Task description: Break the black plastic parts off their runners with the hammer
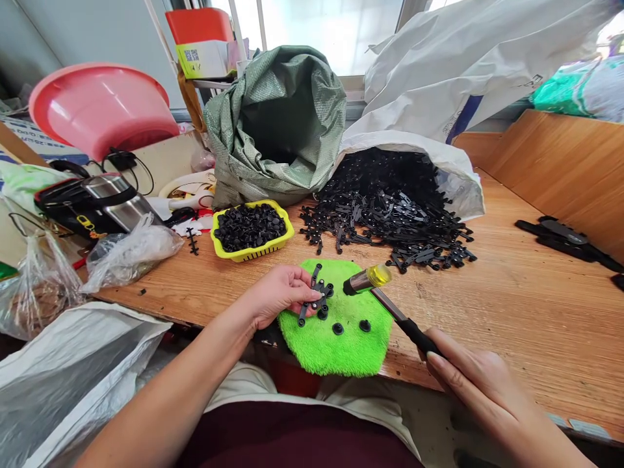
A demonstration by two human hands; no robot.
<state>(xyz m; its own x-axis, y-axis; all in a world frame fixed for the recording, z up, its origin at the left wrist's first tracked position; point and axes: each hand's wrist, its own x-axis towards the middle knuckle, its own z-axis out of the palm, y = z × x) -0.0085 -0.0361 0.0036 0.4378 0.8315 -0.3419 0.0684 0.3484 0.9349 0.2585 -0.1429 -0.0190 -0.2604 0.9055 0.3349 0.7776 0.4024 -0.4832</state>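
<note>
My left hand [285, 292] pinches a black branched plastic part [319, 296] over the left side of a green cloth [336, 357]. In my right hand [463, 370] is the dark handle of a hammer [397, 312]. The hammer's head, with one yellow face and one black face, hangs over the cloth's upper right, apart from the branched part. Two small round black caps lie on the cloth, one [338, 329] near its middle and the other [365, 325] to the right. My right fingers are wrapped round the handle.
A yellow basket [291, 233] of black caps stands behind my left hand. Black plastic parts [385, 201] spill from a white sack [472, 192]. Farther back is an open green sack [283, 123]. A steel flask [121, 201] and plastic bags [136, 250] are at left.
</note>
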